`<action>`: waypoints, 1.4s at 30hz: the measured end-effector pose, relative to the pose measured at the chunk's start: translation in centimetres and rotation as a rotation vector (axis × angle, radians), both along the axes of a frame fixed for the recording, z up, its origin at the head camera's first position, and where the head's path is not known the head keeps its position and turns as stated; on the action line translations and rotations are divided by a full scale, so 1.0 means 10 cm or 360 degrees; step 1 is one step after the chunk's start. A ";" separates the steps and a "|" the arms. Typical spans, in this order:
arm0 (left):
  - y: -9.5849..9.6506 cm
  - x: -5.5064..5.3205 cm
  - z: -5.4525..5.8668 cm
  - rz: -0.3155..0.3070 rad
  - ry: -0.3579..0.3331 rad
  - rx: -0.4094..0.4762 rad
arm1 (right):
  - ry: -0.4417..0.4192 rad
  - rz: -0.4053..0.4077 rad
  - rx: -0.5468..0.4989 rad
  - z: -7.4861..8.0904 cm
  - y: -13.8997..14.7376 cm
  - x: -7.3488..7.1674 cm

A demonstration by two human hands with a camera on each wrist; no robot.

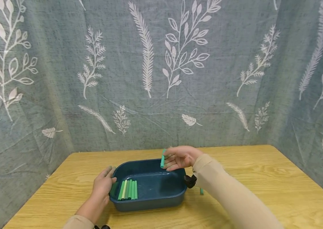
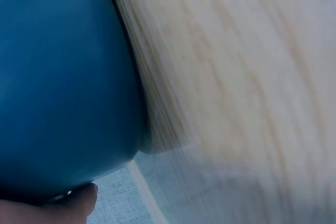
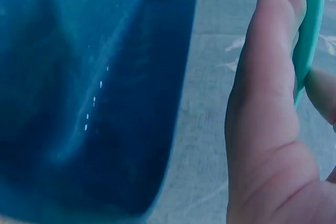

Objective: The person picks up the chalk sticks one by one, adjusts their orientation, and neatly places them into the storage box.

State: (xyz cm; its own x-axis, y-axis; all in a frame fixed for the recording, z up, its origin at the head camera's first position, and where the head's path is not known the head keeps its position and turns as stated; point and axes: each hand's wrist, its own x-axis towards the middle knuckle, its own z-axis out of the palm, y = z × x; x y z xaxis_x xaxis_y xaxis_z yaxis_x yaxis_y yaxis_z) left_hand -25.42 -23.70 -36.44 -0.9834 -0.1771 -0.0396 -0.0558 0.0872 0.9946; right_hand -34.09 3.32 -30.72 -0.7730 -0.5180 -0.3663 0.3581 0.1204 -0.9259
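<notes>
A dark blue rectangular tray [image 1: 147, 205] with raised walls sits on the table. Inside it, along the left end, several green sticks [image 1: 133, 190] lie side by side, with a pale yellow-green one [image 1: 124, 190] among them. My left hand [image 1: 102, 183] grips the tray's left wall, thumb at the rim and fingers outside. Above the far right part of the tray, my right hand [image 1: 181, 157] pinches a teal-green stick [image 1: 162, 159] between thumb and fingertips. In the right wrist view that stick [image 3: 311, 27] stands nearly upright, clear of the tray.
Another green stick [image 1: 202, 191] lies on the wooden table [image 1: 258, 178] right of the tray, partly hidden by my right forearm. A grey-blue curtain [image 1: 150, 121] with white leaf patterns hangs behind the table and along both sides.
</notes>
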 end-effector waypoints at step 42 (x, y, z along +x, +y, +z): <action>0.02 0.05 0.00 0.0043 -0.0019 0.0036 | -0.0153 0.0356 0.0642 -0.40 -0.94 0.03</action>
